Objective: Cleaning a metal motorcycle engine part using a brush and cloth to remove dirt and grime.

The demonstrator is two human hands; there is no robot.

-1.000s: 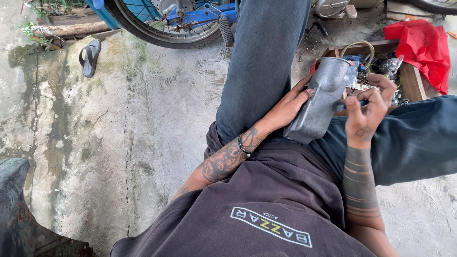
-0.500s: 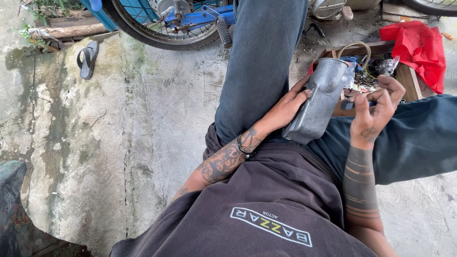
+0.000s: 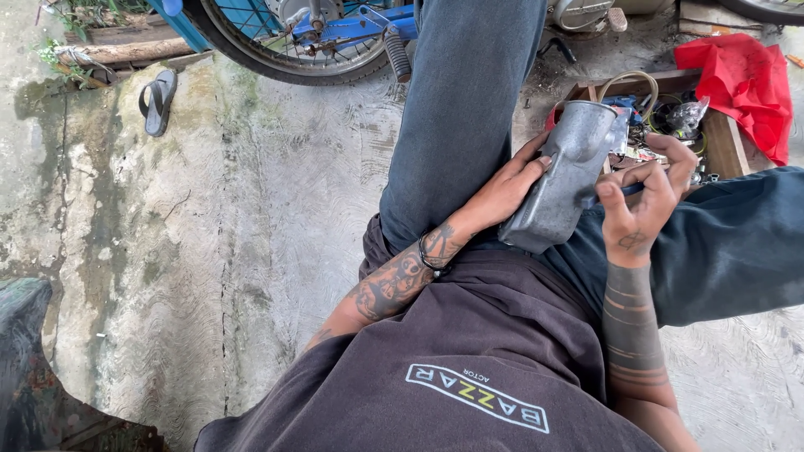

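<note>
Both hands work the grey metal housing (image 3: 565,176) on the lap: left hand (image 3: 502,191) steadies it, right hand (image 3: 641,201) pinches a thin tool (tip hidden) beside it, needing careful aim.

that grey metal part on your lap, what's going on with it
A seated person steadies a grey metal housing on their lap with the left hand. The right hand grips a thin dark tool held against the part's right side; its tip is hidden. Just beyond sits a wooden tray of small parts, with a red cloth beside it and a blue bike's wheel behind.
</note>
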